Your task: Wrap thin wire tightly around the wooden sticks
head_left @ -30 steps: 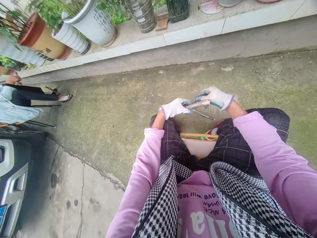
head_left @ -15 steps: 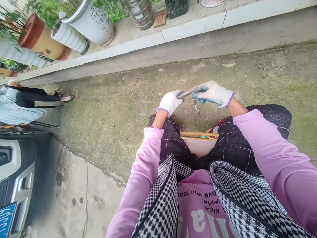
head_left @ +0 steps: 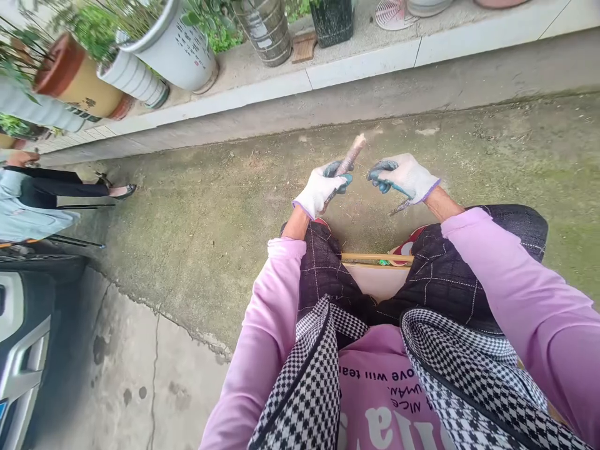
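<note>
Grey stalk [head_left: 347, 161] sits clenched in the gloved left hand [head_left: 320, 190], tip angled up over the knees, while the right hand [head_left: 407, 177] is fisted on a thin blade [head_left: 398, 207]; judgement: cut away from the fingers.

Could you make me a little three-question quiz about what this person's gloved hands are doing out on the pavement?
1. True or false: the left hand grips a stick whose far end points up and away from the person.
2. What sticks out below the right hand? A) a thin metal blade B) a paintbrush C) a rope
3. Fill in: beyond the hands, on the raised kerb, stand several plant ____.

Key: 1 true; 2 A; 3 pots.
</note>
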Demonstrator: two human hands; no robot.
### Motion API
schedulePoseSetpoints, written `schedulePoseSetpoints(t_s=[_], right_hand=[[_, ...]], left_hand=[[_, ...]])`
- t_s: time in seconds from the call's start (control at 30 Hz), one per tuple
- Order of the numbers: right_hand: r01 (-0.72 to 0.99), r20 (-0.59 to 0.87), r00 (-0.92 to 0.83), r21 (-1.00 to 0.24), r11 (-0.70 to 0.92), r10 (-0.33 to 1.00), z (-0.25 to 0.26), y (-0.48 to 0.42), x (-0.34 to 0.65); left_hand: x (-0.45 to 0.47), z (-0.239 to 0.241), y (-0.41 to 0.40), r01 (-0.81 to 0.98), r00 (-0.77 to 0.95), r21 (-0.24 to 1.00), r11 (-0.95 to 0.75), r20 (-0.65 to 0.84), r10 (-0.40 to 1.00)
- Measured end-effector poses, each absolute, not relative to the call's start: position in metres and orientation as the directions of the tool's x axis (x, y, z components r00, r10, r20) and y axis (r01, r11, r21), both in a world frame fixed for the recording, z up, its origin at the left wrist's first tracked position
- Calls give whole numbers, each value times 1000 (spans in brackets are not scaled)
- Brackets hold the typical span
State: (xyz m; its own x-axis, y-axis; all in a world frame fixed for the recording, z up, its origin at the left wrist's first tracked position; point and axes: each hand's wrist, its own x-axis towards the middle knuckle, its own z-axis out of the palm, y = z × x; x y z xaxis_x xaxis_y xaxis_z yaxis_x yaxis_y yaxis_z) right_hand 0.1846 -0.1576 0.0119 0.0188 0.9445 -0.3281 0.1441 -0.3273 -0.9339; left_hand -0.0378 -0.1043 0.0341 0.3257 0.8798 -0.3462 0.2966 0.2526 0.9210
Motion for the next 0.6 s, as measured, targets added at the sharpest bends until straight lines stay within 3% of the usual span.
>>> schedulePoseSetpoints(t_s=[0.17, 0.3, 0.43, 0.53, 0.6], right_hand=[[327, -263, 32, -909, -258, 964, 37, -145, 199], [497, -238, -12, -844, -201, 971, 43, -123, 203], [617, -270, -45, -764, -185, 962, 33, -104, 203], [672, -258, -43, -722, -163, 965, 30, -93, 212], [687, -254, -11, -705, -177, 967, 30, -87, 222]], left_hand=[[-12, 31, -70, 102, 219, 931, 350, -364, 905], [7, 11, -41, 106, 206, 925, 364, -379, 902], [8, -17, -22, 386, 263, 905, 177, -292, 919], [6, -25, -23, 654, 389, 753, -70, -256, 885], [8, -23, -29, 739, 463, 648, -186, -287, 839]])
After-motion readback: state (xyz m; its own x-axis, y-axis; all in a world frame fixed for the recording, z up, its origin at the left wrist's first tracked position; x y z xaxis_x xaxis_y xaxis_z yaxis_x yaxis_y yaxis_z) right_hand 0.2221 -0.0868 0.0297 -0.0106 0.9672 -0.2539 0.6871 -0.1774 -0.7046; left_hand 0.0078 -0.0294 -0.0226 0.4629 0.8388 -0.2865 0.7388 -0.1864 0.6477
